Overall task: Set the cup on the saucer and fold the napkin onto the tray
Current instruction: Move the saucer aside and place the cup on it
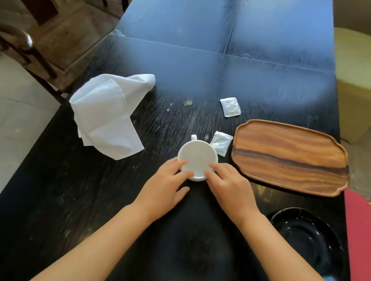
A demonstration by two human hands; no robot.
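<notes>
Two hands on white cup (pixel 197 158) at bench (pixel 121 203) centre, handle pointing away. Left hand (pixel 165 185) fingers curled on near-left rim, right hand (pixel 230 188) fingers on near-right rim; both gripping cup. Black saucer (pixel 305 239) near right, well apart from cup. Wooden tray (pixel 291 157) just right of cup, bare. Crumpled white napkin (pixel 109 111) left. Two small packets (pixel 230 106) beyond cup.

One cup (pixel 197 157), one napkin (pixel 107 113), one tray (pixel 291 157), one saucer (pixel 305 237) (black), two sachets (pixel 230 106).
</notes>
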